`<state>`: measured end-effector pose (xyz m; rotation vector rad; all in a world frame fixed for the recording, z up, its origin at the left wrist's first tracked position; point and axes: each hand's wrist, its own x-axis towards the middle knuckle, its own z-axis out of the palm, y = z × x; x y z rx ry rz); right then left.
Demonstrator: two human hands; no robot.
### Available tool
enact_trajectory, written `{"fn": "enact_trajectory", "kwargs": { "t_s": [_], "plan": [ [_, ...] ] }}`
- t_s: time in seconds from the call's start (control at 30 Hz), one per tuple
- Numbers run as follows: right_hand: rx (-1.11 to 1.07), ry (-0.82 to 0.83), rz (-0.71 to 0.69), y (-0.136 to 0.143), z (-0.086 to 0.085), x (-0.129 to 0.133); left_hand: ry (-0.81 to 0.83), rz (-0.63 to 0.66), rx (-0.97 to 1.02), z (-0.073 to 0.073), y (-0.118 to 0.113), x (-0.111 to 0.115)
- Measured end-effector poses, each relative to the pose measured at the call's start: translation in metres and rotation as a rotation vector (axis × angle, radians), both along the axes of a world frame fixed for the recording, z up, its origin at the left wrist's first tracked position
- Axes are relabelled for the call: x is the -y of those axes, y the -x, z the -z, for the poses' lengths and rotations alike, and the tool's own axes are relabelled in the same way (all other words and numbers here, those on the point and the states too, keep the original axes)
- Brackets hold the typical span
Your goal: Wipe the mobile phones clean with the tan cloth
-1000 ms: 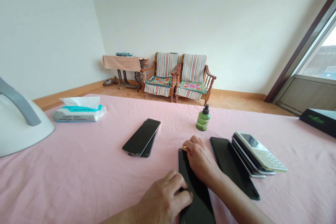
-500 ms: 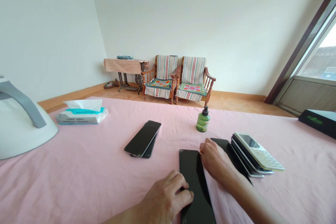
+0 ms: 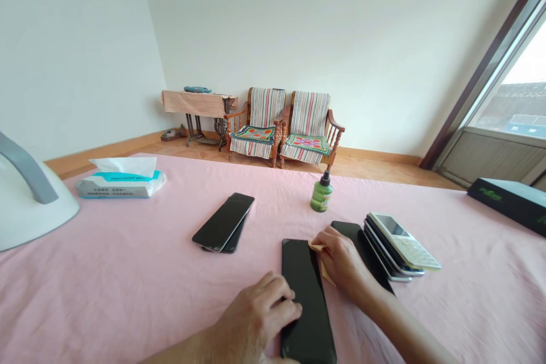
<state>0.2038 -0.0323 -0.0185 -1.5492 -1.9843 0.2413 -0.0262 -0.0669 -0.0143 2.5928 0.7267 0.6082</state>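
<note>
A black smartphone (image 3: 303, 296) lies screen up on the pink cloth in front of me. My left hand (image 3: 264, 310) grips its lower left side, with bent fingertips resting on the glass. My right hand (image 3: 339, 253) is closed on a folded yellowish cloth (image 3: 327, 274) at the phone's upper right edge. Most of that cloth is hidden by the hand. Partly behind my right wrist lies another dark, flat device (image 3: 350, 232). Beside it stands a stack of several phones, topped by a white keypad phone (image 3: 405, 239).
Two overlapping smartphones (image 3: 224, 222) lie to the left. A green spray bottle (image 3: 321, 193) stands beyond my right hand. Farther out are a tissue pack (image 3: 121, 186), a white domed object with a grey handle (image 3: 32, 199) and a black box (image 3: 505, 205). The pink tablecloth (image 3: 140, 290) is wrinkled.
The view has shifted slightly, moving everything a little left. My right hand has turned at the phone's right edge, and the yellowish cloth now shows. My left hand stays on the phone.
</note>
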Motion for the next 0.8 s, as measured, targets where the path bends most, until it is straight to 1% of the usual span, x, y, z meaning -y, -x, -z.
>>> {"fn": "enact_trajectory", "kwargs": {
  "t_s": [0.1,0.17,0.23,0.37,0.53,0.6,0.7,0.8],
  "plan": [
    [-0.004,0.031,-0.04,0.001,-0.005,0.011,-0.006,-0.004,0.016,0.001,0.0,-0.001],
    [0.001,0.068,-0.058,0.003,-0.008,0.015,-0.031,0.017,0.03,0.003,0.0,-0.001],
    [0.018,0.087,-0.048,0.004,-0.01,0.013,-0.05,0.037,0.031,0.005,0.0,-0.002],
    [0.028,0.068,-0.015,0.003,-0.009,0.0,-0.04,0.0,0.013,0.005,0.001,-0.002],
    [0.004,0.121,-0.097,0.0,-0.016,0.007,-0.039,0.031,-0.01,0.0,0.002,-0.001],
    [-0.011,0.116,-0.09,0.001,-0.016,0.007,-0.056,0.047,-0.005,0.001,0.002,-0.003],
    [-0.031,0.064,-0.024,0.003,-0.011,-0.001,-0.115,0.064,0.038,0.009,0.001,-0.008],
    [-0.038,0.064,-0.02,0.003,-0.01,-0.003,-0.2,0.103,0.113,0.026,0.0,-0.016]
  ]
}}
